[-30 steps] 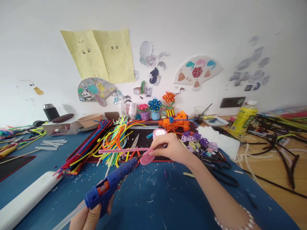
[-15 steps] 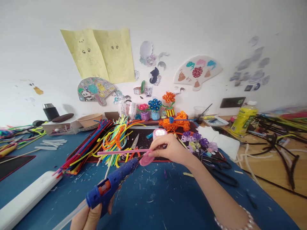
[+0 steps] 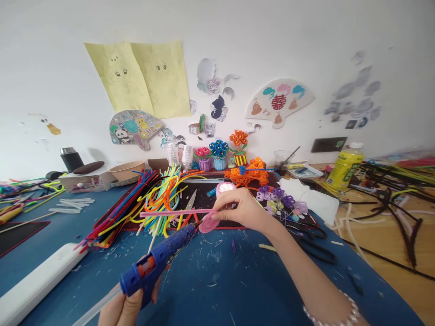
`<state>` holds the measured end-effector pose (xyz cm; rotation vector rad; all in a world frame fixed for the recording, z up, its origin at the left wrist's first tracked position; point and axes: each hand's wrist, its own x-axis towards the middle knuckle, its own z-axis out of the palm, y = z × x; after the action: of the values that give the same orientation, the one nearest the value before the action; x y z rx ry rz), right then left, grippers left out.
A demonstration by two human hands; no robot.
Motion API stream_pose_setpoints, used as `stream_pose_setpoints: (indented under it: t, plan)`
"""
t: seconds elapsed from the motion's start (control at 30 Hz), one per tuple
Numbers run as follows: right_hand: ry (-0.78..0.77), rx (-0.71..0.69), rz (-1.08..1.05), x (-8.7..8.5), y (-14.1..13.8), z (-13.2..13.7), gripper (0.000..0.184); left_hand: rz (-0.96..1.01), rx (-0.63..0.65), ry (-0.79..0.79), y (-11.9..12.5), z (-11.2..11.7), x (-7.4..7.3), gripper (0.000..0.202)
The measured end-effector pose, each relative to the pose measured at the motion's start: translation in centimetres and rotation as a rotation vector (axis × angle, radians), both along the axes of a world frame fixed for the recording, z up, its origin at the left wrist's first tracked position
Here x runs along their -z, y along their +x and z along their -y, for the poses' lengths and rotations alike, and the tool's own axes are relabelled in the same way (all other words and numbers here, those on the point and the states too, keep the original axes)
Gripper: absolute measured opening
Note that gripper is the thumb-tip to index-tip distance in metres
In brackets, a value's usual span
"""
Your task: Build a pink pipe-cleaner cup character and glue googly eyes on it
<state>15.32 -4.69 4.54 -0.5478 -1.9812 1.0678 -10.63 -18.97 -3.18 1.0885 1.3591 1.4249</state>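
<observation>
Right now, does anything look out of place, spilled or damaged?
Mostly litter: a purple scrap and a pale strip lie loose on the blue tabletop, like stray offcuts. On the wall, a white patch looks ragged, perhaps torn. The pink coil and glue gun show no obvious damage; I see no spill.

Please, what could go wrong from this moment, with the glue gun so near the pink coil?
The glue gun in the left hand points toward the right hand; if hot, its tip might burn those fingers. Glue could also land on the wrong part of the pink coil. The unheld end of the pink strip might catch on the colourful stems.
</observation>
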Motion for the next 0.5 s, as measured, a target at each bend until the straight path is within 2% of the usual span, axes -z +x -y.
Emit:
stream_pose_setpoints:
  t: [0.1, 0.37, 0.5]
  plan:
    - [-0.002, -0.001, -0.002, -0.1, 0.0, 0.0, 0.037, 0.119, 0.003, -0.058, -0.1, -0.1, -0.1, 0.052]
    - [0.005, 0.001, -0.024, 0.2, 0.2, -0.4, 0.041, 0.059, 0.054, -0.084, -0.4, -0.2, -1.4, 0.035]
    - [0.031, 0.014, -0.025, 0.2, 0.3, -0.4, 0.04, 0.002, 0.033, -0.119, -0.5, -0.1, -1.6, 0.035]
